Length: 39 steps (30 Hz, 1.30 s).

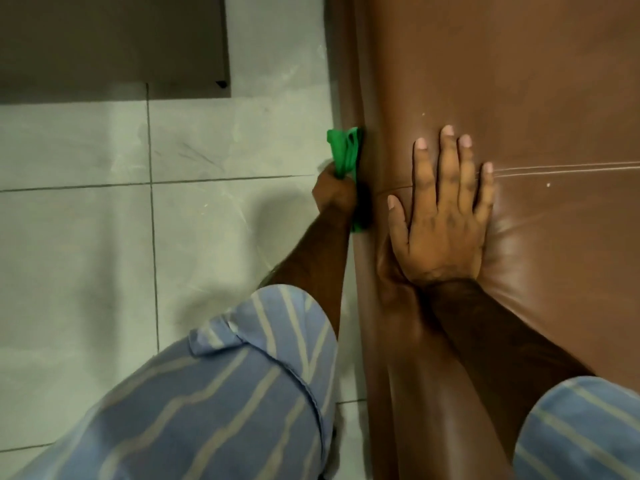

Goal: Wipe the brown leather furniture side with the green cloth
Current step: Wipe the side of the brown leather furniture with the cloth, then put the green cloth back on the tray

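Note:
The brown leather furniture [519,81] fills the right half of the view, its top facing me and its side dropping away along the left edge. My left hand [334,194] is shut on the green cloth [343,150], which is bunched and pressed against that side; a bit of cloth also shows below my fist. My right hand [445,216] lies flat on the leather top, fingers spread, next to a stitched seam [554,168]. Most of the furniture's side is hidden by the steep angle.
Pale grey floor tiles [86,237] cover the left of the view. A dark brown cabinet or panel [110,43] stands at the top left, a tile's width away from the furniture. My blue striped sleeves [207,393] fill the bottom.

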Available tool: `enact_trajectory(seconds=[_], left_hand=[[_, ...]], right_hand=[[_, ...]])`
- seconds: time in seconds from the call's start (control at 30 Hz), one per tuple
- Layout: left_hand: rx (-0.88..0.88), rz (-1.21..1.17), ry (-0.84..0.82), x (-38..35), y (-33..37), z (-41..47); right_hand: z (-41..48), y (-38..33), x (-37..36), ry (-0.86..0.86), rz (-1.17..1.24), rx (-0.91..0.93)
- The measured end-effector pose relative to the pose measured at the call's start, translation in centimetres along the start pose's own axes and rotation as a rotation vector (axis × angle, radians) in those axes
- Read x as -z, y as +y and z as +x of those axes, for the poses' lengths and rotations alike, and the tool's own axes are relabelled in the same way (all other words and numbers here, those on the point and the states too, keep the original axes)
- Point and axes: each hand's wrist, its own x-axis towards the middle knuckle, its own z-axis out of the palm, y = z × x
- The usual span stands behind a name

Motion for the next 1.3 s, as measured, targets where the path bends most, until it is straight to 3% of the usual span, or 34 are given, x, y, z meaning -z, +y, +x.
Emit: enact_trajectory(seconds=[0.07, 0.2, 0.3, 0.4, 0.47, 0.63, 0.77, 1.0, 1.13, 1.3], left_hand=[[-0.103, 0.038, -0.010, 0.9, 0.0, -2.3], [-0.233, 0.263, -0.203, 6.2, -2.4, -8.4], [-0.244, 0.323, -0.151, 13.2, -0.7, -8.7], [-0.283, 0.417, -0.083, 20.8, 5.4, -7.0], [-0.375, 0.490, -0.040, 27.0, 11.9, -5.5], [-0.664, 0.756, 0.114, 36.9, 24.9, -4.2], [-0.812, 0.910, 0.241, 44.1, 34.8, -3.0], [-0.895, 1.113, 0.328, 49.3, 44.9, 5.0], [-0.856, 1.320, 0.264, 48.5, 45.6, 11.3], [-0.789, 1.368, 0.173, 47.3, 43.2, 17.3]], right_hand=[[-0.1, -0.2, 0.3, -0.019, -0.008, -0.007], [0.6, -0.7, 2.1, -0.103, -0.010, -0.023], [1.1, -2.5, 4.6, -0.220, -0.043, -0.099], [6.2, -7.6, 7.7, -0.357, 0.101, -0.109], [12.1, -13.1, 10.9, -0.333, 0.207, 0.029], [23.4, -21.6, 17.4, -0.261, 0.303, 0.116], [30.8, -26.0, 21.0, -0.311, 0.381, 0.178], [41.2, -31.0, 16.6, -0.432, 0.401, 0.230], [43.8, -34.2, 11.1, -0.562, 0.434, 0.217], [44.5, -36.2, 4.9, -0.653, 0.435, 0.217]])
